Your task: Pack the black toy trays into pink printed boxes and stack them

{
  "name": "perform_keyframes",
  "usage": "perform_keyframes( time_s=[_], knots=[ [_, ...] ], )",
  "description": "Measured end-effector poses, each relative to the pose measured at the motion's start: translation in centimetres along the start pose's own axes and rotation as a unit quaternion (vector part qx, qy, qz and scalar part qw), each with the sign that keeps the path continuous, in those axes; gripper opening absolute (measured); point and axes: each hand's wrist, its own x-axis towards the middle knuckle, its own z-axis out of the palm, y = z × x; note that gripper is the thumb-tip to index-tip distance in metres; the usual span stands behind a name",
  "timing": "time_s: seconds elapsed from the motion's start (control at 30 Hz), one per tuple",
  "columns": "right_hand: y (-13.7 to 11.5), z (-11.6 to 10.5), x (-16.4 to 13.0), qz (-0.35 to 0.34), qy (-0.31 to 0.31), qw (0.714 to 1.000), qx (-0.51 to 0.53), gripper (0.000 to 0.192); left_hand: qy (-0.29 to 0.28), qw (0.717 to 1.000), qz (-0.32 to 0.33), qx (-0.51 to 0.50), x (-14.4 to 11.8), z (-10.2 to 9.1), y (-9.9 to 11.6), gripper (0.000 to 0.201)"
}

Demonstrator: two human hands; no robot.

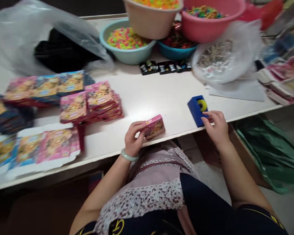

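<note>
Pink cardboard boxes (99, 95) stand stacked; the left hand (134, 138) has its grip clamped on a smaller-looking pink carton (156, 128) near the surface's (142, 94) front edge; beside the blue tape dispenser (195, 110), the right hand's (217, 128) grip: cannot tell whether together.

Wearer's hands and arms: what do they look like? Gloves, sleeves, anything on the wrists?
No gloves on the left hand or right hand. Left wrist has a smooth, pale green bangle; nothing shows on the right wrist. Short dark sleeves: the right sleeve has yellow lines, the left sleeve some yellow too. No cables visible.
</note>
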Motion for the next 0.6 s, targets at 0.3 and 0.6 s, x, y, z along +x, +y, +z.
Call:
perform_keyframes(
  time_s=[0.3,0.6],
  knots=[
    [5.3,-1.5,0.6,0.211,-0.021,0.974,0.085,0.036,-0.029,0.997,0.03,0.071,1.0,0.6,0.0,0.026],
    [5.7,-0.8,-2.0,0.166,0.037,0.982,0.082,0.028,-0.047,0.993,0.064,0.089,1.2,0.4,0.2,0.037]
  ],
)
